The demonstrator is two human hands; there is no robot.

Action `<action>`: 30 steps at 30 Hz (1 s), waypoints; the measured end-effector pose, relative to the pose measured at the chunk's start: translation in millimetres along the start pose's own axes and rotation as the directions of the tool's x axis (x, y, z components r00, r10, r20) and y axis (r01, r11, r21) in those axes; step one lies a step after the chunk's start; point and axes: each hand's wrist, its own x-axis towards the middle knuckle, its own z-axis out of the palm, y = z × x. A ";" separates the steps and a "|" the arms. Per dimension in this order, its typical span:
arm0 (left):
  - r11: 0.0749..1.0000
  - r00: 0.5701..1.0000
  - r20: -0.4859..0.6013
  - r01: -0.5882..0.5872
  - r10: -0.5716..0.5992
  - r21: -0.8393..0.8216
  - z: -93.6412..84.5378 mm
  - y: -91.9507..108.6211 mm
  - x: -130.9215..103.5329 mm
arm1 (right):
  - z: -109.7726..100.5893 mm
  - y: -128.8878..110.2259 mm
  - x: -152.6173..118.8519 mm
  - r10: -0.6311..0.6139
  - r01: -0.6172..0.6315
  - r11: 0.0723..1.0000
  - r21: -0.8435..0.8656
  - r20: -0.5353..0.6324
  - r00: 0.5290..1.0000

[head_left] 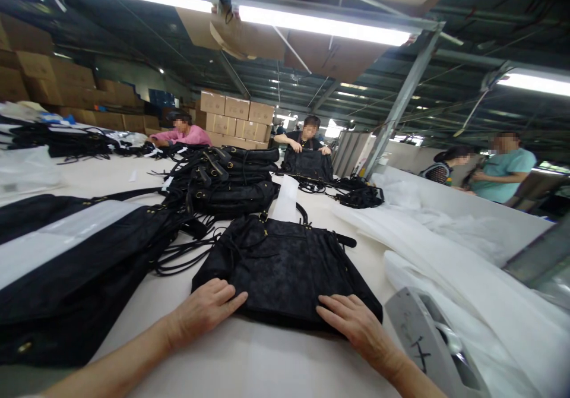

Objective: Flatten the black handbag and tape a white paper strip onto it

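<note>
A black patterned handbag (285, 264) lies flat on the white table (249, 362) in front of me. My left hand (205, 309) rests palm down on the bag's near left corner, fingers spread. My right hand (356, 324) lies flat on its near right corner, fingers apart. Neither hand grips anything. A white paper slip (285, 199) sticks up from the bag's far edge, near its black straps.
A stack of black bags (231, 178) sits behind it, and more black bags (66, 267) lie at left. White plastic sheets (454, 255) cover the right side. A grey tool (427, 338) sits near right. Several other people work at the far end and right. Cardboard boxes (236, 116) stand behind.
</note>
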 end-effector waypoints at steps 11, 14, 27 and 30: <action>0.999 0.995 0.099 -0.023 0.025 -0.022 -2.4 7.9 -4.8 | 2.8 -7.2 -23.4 0.020 -0.004 0.994 -0.111 0.145 0.989; 0.998 0.943 0.328 0.056 -0.053 0.001 -14.3 13.7 2.1 | 3.2 -11.7 -24.6 0.078 -0.067 0.996 -0.063 0.206 0.975; 0.825 0.972 0.217 0.048 0.092 -0.564 35.4 16.3 170.3 | -11.4 -19.8 -13.3 0.098 -0.086 0.994 -0.060 0.240 0.966; 0.812 0.936 0.320 0.073 0.145 -0.579 68.3 35.6 145.3 | -22.8 -6.4 -12.9 0.069 -0.083 0.996 0.031 0.316 0.946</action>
